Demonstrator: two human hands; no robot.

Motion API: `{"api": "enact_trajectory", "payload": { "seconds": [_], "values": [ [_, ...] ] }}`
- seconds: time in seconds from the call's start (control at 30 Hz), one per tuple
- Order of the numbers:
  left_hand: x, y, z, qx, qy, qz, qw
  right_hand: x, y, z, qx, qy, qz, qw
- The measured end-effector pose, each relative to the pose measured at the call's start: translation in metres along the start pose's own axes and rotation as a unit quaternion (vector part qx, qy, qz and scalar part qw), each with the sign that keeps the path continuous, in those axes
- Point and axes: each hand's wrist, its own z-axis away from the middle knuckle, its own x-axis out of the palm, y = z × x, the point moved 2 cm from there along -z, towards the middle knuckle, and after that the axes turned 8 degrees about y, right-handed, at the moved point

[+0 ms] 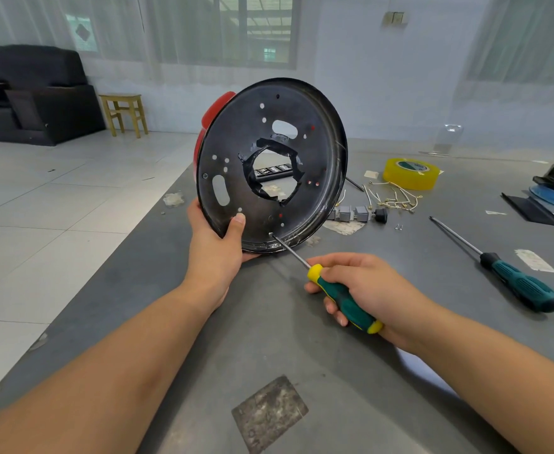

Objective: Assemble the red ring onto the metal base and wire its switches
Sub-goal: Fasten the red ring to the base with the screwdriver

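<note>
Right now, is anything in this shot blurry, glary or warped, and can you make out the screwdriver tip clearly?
Head view: wide-angle bending curves the table edge and stretches both forearms; daylight from the windows is soft, with faint shadows; slight glare along the metal base rim; the screwdriver tip at a hole near the lower rim is sharp; the red ring behind shows only as a sliver.

Walls: pale blue-white, w/ a switch plate (395, 18) high up at right.
Windows: wide window (236, 27) behind sheer white curtains (170, 37); daylight coming thru.
Floor: lrg light grey tiles (56, 198), glossy.
Furniture: dark sofa (29, 93) far left; small wooden stool (125, 113) just beside it, near the wall.
</note>
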Motion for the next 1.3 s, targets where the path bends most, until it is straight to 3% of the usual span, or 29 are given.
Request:
{"api": "enact_trajectory", "payload": {
  "seconds": [0.27, 0.57, 0.83, 1.13, 1.3],
  "values": [
    [0.000, 0.003, 0.002, -0.001, 0.007, 0.012, 1.000, 0.005, -0.002, 0.004, -0.043, 0.017, 0.079, 0.996],
    [0.000, -0.001, 0.000, -0.003, 0.014, 0.006, 1.000, 0.007, 0.004, 0.001, -0.075, 0.038, 0.085, 0.993],
    [-0.004, -0.007, -0.005, 0.030, 0.000, -0.078, 0.996, -0.001, -0.001, 0.002, 0.072, -0.041, -0.104, 0.991],
    [-0.001, -0.005, -0.003, 0.021, 0.014, -0.055, 0.998, -0.002, -0.008, 0.004, 0.085, -0.051, 0.034, 0.995],
    [-0.001, -0.004, -0.001, 0.016, 0.010, -0.063, 0.998, 0.000, -0.007, 0.005, 0.058, 0.004, 0.078, 0.995]
  ]
}}
